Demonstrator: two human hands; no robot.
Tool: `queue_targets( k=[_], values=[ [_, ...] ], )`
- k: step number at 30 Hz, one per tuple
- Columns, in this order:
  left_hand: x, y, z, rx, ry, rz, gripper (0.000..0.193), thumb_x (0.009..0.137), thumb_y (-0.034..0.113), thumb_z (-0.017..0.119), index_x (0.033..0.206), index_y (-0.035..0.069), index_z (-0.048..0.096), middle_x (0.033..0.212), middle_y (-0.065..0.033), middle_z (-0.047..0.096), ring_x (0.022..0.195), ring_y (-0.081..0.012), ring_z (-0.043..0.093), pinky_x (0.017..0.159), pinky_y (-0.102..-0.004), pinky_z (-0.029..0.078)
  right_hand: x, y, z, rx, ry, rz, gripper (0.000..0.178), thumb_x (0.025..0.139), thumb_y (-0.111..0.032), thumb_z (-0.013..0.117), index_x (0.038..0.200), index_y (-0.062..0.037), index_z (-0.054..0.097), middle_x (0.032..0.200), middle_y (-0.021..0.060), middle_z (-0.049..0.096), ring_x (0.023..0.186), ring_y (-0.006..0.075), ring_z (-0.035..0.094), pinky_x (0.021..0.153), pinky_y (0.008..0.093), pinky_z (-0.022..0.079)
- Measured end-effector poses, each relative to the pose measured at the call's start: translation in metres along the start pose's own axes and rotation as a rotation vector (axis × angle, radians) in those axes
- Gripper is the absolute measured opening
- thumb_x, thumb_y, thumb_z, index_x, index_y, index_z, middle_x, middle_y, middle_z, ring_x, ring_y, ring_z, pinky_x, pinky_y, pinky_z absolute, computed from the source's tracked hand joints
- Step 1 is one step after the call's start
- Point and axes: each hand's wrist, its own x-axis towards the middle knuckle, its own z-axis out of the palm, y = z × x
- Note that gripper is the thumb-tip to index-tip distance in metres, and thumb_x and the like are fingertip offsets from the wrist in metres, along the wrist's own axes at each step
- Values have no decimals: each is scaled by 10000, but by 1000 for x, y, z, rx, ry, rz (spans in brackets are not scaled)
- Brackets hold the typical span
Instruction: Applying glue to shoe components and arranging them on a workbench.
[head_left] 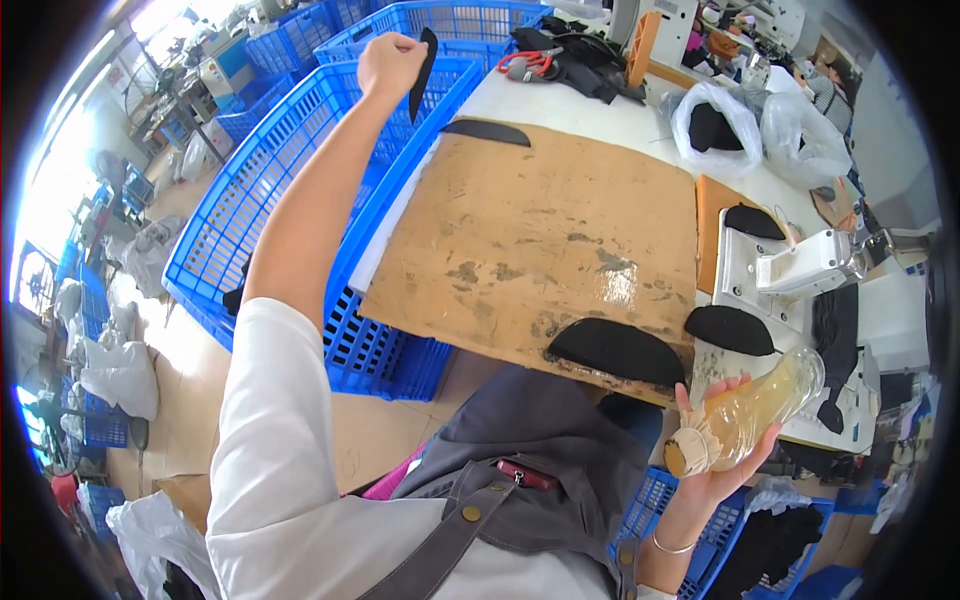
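Black curved piece (pixel 424 78), flat-looking, is up in the air near the far left corner of the board, pinched in left hand (pixel 391 66), fingertips closed together on it. Largest first: white table (pixel 498 100), bearing most items. Blue crate (pixel 262 165) along the table's left side, slatted. Brown board (pixel 540 235) on table, dark smears and a shiny wet-looking patch near its right side. White sewing machine (pixel 805 265) right of board. Clear bottle (pixel 755 410), yellowish contents, tilted, wrapped neck toward lower left; right hand (pixel 718 484) wrapped around it, fingers spread. Big black piece (pixel 615 352) flat at board's near right edge; second piece (pixel 729 330) just right of board; third piece (pixel 487 131) at board's far edge; fourth piece (pixel 755 222) by the machine. Red-handled tool (pixel 530 66) at far end of table.
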Motion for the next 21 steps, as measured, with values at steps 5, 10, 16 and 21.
queue_targets(
  k=[5,10,16,21],
  values=[
    [-9,-1,75,202,115,390,125,704,208,593,666,95,632,806,-129,590,775,-298,578,669,-423,463,-5,-1,11,32,18,9,617,838,-493,477,1293,-96,346,1133,98,510,1045,242,526,958,601,297],
    [-65,10,143,380,-87,392,149,738,153,524,779,81,648,889,-80,580,891,-250,549,753,-374,416,-7,-7,15,-23,51,-23,619,850,-505,453,1304,-101,340,1135,95,499,1035,237,521,955,612,290],
    [-65,17,140,385,-231,215,137,703,164,583,787,103,672,913,-70,603,939,-239,546,786,-367,407,1,-17,5,-91,42,-32,622,849,-517,453,1300,-103,344,1148,83,501,1067,228,516,974,619,259],
    [-61,25,132,398,-368,127,158,734,138,554,817,110,686,943,-76,632,968,-247,562,788,-357,433,5,-15,0,-59,-140,50,556,878,-459,447,1316,-133,344,1238,55,467,1145,197,456,1031,602,142]
  ],
)
